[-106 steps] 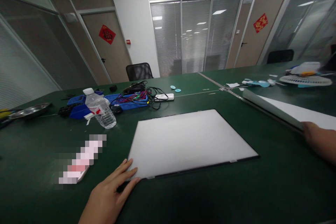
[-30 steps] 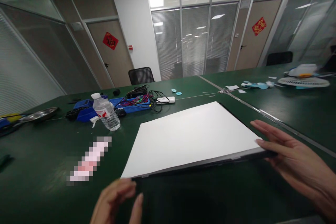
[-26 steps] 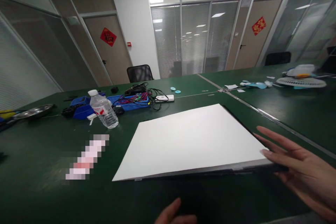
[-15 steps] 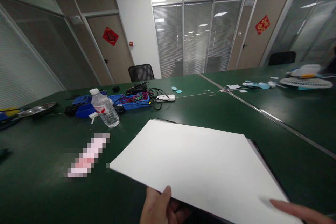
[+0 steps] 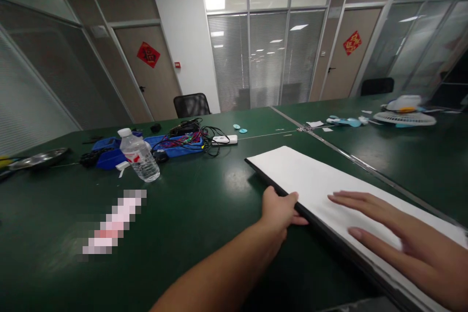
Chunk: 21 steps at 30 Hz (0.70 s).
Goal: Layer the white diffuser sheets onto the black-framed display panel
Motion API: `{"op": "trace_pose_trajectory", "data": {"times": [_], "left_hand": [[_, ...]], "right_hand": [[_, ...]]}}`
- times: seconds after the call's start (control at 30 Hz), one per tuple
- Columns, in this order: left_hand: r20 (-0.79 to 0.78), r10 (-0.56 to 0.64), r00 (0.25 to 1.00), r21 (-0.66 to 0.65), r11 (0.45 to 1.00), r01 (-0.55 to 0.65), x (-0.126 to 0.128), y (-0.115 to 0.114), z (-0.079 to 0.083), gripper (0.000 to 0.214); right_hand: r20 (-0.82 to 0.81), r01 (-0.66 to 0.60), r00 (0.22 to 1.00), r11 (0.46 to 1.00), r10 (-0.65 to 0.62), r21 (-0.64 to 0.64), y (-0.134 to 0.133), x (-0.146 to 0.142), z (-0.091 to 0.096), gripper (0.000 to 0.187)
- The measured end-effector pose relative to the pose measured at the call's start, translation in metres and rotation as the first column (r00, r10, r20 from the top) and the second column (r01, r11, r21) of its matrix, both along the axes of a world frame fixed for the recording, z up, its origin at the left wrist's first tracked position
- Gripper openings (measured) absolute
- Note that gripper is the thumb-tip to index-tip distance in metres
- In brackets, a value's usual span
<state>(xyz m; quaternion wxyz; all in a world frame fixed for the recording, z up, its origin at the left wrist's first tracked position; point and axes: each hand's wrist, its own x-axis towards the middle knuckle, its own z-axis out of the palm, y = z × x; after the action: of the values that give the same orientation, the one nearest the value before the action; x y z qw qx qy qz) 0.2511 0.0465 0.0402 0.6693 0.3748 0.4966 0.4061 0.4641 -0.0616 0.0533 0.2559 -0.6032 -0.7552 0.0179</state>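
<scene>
A large white paper pad with a dark backing slants across the right of the view, its near edge toward me. My left hand grips that dark edge, thumb on top and fingers beneath. Over the white surface my right hand reaches in from the right with its fingers stretched out and apart. It holds nothing; whether its fingers touch the paper I cannot tell. The pad's far right end runs behind my right hand.
On the green table stand a water bottle, blue trays with tangled cables, and a white power bank-like box. A pixelated pink strip lies at left. A metal pan and a fan are farther off.
The pad has swung to the right and turned. My left hand has moved right and up with its edge. My right hand has come farther into view over the paper.
</scene>
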Motion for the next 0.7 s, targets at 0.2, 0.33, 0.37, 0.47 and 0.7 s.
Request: {"op": "trace_pose_trajectory", "data": {"times": [0.2,0.33,0.37,0.47,0.7], "left_hand": [[0.031,-0.014,0.999,0.085,0.996,0.012,0.088,0.031,-0.013,0.032],[0.000,-0.016,1.000,0.087,0.996,0.016,0.109,0.047,-0.022,0.027],[-0.008,-0.029,1.000,0.080,0.996,0.030,0.111,0.049,-0.024,0.026],[-0.027,-0.078,0.997,0.053,0.995,0.079,0.109,0.051,-0.030,0.027],[-0.046,-0.153,0.987,0.008,0.988,0.154,0.060,0.035,-0.021,0.030]], "right_hand": [[0.042,0.028,0.999,0.982,-0.021,-0.189,0.070,0.019,-0.012,0.067],[0.045,0.126,0.992,0.958,-0.118,-0.258,0.086,0.054,-0.032,0.065],[0.063,0.138,0.990,0.952,-0.126,-0.274,0.089,0.061,-0.036,0.065],[0.111,0.144,0.987,0.940,-0.115,-0.310,0.098,0.075,-0.043,0.065],[0.168,0.243,0.966,0.916,-0.197,-0.319,0.120,0.103,-0.055,0.064]]}}
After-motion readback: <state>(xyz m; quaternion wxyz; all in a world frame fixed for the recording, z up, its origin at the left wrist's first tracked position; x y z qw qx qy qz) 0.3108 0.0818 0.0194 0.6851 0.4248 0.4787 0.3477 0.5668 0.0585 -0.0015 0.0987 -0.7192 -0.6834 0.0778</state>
